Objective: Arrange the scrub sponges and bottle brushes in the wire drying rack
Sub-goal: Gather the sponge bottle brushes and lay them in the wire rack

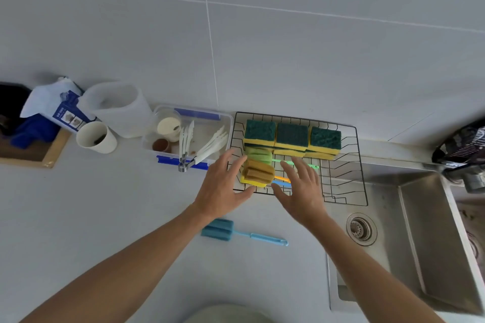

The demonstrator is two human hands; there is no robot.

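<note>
Nearest me a blue bottle brush (pixel 225 230) lies alone on the pale counter (pixel 105 217), well apart from the wire drying rack (pixel 359 165), not yet stowed. I see both hands over the rack's front left: left hand (pixel 223 186) fingers spread and relaxed, tips just beside the mustard brush head (pixel 258 172), gripping nothing; right hand (pixel 301 186) flat and spread over the coloured handles (pixel 282 181), also gripping nothing. Green brush head (pixel 259 155) sits behind, then three green-topped scrub sponges (pixel 292 139) in a row along the back. Risk as I judge it: thin handles could slip through the wire gaps, or a nudge could shove the rack toward the sink (pixel 420 217) it overhangs; the blue brush could get forgotten. Left of rack a clear plastic tub (pixel 228 123), a white cup (pixel 95 137), then grey tiled wall (pixel 315 47)
</note>
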